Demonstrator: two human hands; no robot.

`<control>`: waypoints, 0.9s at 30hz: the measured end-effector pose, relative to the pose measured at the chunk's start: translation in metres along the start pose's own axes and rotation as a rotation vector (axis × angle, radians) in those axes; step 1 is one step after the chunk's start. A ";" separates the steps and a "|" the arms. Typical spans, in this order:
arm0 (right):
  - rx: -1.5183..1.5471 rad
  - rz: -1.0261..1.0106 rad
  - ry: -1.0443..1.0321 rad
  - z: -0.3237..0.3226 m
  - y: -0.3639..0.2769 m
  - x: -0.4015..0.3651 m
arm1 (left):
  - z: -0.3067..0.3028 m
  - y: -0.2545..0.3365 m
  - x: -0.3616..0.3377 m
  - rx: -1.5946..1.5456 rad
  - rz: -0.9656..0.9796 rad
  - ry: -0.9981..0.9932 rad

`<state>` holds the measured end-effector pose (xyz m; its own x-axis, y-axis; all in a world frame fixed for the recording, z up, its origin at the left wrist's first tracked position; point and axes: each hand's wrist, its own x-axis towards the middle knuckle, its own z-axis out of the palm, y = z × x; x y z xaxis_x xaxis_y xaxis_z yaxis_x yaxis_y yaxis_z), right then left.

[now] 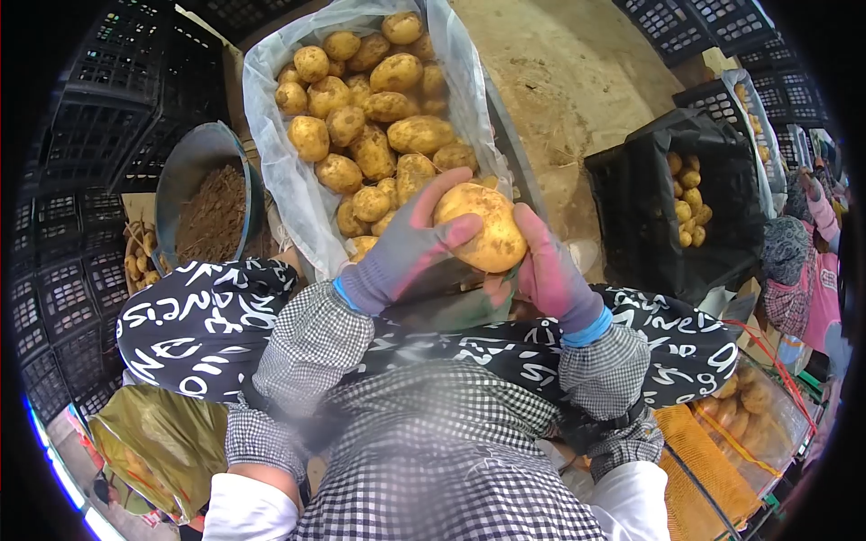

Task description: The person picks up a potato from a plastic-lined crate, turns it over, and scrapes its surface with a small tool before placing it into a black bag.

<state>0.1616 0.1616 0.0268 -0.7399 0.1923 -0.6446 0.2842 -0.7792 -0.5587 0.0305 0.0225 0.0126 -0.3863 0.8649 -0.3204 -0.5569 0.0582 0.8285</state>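
A large yellow potato (pixel 481 227) with dirt specks is held between both hands, over the near right corner of a plastic-lined crate. My left hand (pixel 406 243), in a grey and pink glove, grips its left side with thumb and fingers. From the right, my right hand (pixel 552 275) in a matching glove presses on its edge, some fingers hidden beneath it. Just beyond lie several potatoes (pixel 372 149) inside the clear plastic liner (pixel 266 135) of the crate.
A bucket of soil (pixel 254 185) stands left of the crate. To the right is a black-lined crate (pixel 622 216) with some potatoes. Black crates (pixel 99 99) are stacked along the left. A bag of potatoes (pixel 753 406) lies at lower right. Another person (pixel 816 279) is at far right.
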 end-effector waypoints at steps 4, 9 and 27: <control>-0.548 -0.503 0.197 -0.024 -0.002 0.004 | -0.007 -0.003 -0.003 -0.133 -0.126 0.091; -0.685 -0.791 0.021 -0.010 0.012 0.003 | -0.010 -0.007 -0.001 -0.204 -0.110 0.143; -0.912 -0.715 0.058 -0.005 0.034 0.005 | -0.005 -0.013 0.002 -0.324 -0.073 0.202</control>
<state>0.1707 0.1391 0.0021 -0.8866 0.4608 -0.0395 0.1639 0.2332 -0.9585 0.0332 0.0211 -0.0015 -0.4560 0.7470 -0.4839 -0.7793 -0.0725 0.6224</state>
